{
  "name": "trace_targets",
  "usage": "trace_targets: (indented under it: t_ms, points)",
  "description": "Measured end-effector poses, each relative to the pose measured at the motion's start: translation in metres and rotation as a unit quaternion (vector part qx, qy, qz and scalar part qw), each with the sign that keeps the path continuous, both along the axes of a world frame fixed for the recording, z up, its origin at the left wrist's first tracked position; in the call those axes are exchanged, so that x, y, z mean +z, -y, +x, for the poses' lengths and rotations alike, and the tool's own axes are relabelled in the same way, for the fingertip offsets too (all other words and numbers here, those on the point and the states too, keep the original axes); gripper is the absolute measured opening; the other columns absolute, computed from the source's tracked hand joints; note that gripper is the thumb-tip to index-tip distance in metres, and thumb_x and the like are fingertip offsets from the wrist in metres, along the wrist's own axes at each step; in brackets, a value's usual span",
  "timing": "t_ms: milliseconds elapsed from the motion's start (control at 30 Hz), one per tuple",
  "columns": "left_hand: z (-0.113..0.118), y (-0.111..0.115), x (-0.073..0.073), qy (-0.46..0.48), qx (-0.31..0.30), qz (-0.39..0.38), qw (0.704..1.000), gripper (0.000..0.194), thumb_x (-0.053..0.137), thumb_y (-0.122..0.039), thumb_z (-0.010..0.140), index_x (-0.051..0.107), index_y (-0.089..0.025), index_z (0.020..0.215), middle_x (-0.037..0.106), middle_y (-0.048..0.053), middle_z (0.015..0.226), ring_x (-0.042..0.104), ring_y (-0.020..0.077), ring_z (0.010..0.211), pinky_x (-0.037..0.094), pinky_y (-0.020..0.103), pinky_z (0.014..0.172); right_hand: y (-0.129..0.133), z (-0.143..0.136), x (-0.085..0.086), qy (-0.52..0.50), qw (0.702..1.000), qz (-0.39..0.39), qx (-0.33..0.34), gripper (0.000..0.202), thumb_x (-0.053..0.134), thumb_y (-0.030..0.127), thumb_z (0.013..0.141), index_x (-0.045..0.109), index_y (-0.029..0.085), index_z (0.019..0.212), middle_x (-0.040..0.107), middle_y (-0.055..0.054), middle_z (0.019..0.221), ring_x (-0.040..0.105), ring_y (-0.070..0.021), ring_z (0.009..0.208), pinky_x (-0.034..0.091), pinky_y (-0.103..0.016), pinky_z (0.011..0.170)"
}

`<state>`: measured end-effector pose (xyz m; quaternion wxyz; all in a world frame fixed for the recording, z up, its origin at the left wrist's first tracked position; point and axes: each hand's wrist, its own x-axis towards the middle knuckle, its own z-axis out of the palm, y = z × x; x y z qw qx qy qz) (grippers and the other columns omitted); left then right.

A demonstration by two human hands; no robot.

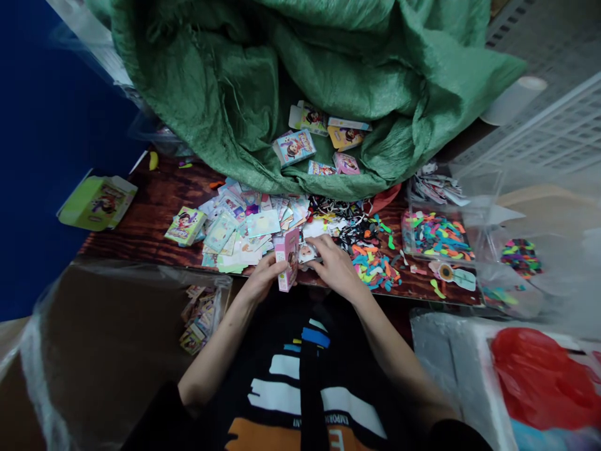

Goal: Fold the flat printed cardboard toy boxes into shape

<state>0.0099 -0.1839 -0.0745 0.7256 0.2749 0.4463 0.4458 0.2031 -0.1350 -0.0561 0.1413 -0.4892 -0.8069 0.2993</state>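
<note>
My left hand (263,275) is closed around a small pink printed carton (282,254), held upright near the table's front edge. Just to its right, my right hand (337,264) pinches a small white printed piece (307,252); its exact kind is unclear. Left of the carton spreads a pile of pastel printed cards (235,232). Beyond and beside my right hand lie a heap of dark strappy pieces (345,219) and a pile of bright balloons (378,266). A green printed carton (185,226) rests at the cards' left edge.
A green woven sack (225,125) with several small cartons (297,147) in its mouth stands behind. Clear bins at right hold colourful pieces (436,235). A larger green box (98,202) lies at left. Below are a cardboard box (117,338) and a red plastic bag (544,376).
</note>
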Motion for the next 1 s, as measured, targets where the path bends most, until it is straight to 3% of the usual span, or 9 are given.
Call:
trace_targets:
  t_ms: [167, 300, 567, 667, 867, 1000]
  points:
    - [-0.012, -0.008, 0.003, -0.081, -0.079, 0.053, 0.992, 0.058, 0.082, -0.052, 0.066, 0.07, -0.012, 0.106, 0.073, 0.008, 0.089, 0.065, 0.0195, 0.072, 0.053, 0.028, 0.063, -0.005, 0.004, 0.007, 0.02, 0.998, -0.006, 0.056, 0.044, 0.06, 0.016, 0.088, 0.053, 0.019, 0.131, 0.057, -0.011, 0.125, 0.059, -0.0261, 0.113, 0.049, -0.036, 0.091]
    - [-0.016, -0.006, 0.002, -0.068, -0.108, 0.047, 0.991, 0.061, 0.08, -0.05, 0.071, 0.066, -0.015, 0.119, 0.073, 0.009, 0.097, 0.066, 0.0221, 0.079, 0.055, 0.029, 0.063, -0.007, 0.004, 0.011, 0.045, 0.997, -0.009, 0.069, 0.034, 0.059, 0.018, 0.09, 0.058, 0.019, 0.123, 0.058, -0.01, 0.121, 0.061, -0.0258, 0.108, 0.05, -0.035, 0.085]
    - [-0.017, -0.004, -0.006, -0.045, -0.055, 0.012, 0.997, 0.061, 0.079, -0.054, 0.07, 0.067, -0.011, 0.111, 0.074, 0.012, 0.097, 0.069, 0.024, 0.076, 0.056, 0.033, 0.066, -0.003, 0.004, 0.004, 0.035, 0.994, 0.08, 0.062, 0.033, 0.059, 0.022, 0.091, 0.059, 0.019, 0.124, 0.061, -0.013, 0.118, 0.06, -0.0292, 0.108, 0.052, -0.04, 0.084]
    - [-0.017, -0.006, -0.005, -0.051, -0.037, 0.019, 0.998, 0.061, 0.079, -0.053, 0.07, 0.067, -0.012, 0.114, 0.075, 0.012, 0.103, 0.07, 0.0298, 0.093, 0.055, 0.034, 0.072, -0.005, 0.01, 0.002, 0.03, 0.994, 0.095, 0.041, 0.036, 0.06, 0.024, 0.09, 0.059, 0.02, 0.126, 0.061, -0.013, 0.118, 0.061, -0.0311, 0.109, 0.053, -0.043, 0.086]
    - [-0.017, -0.007, 0.008, -0.077, -0.005, 0.072, 0.994, 0.064, 0.081, -0.048, 0.072, 0.065, -0.016, 0.125, 0.069, 0.012, 0.126, 0.061, 0.0343, 0.12, 0.053, 0.036, 0.09, -0.013, 0.02, -0.001, -0.066, 0.997, 0.034, -0.003, 0.036, 0.064, 0.03, 0.089, 0.062, 0.021, 0.124, 0.062, -0.011, 0.118, 0.064, -0.0275, 0.104, 0.052, -0.041, 0.089]
    - [-0.019, -0.002, 0.013, -0.039, -0.029, 0.061, 0.997, 0.061, 0.078, -0.051, 0.074, 0.066, -0.014, 0.121, 0.073, 0.014, 0.115, 0.068, 0.0332, 0.105, 0.056, 0.036, 0.079, -0.014, 0.021, -0.003, -0.13, 0.991, -0.028, -0.027, 0.034, 0.066, 0.034, 0.087, 0.065, 0.021, 0.118, 0.063, -0.007, 0.107, 0.065, -0.02, 0.079, 0.052, -0.037, 0.08]
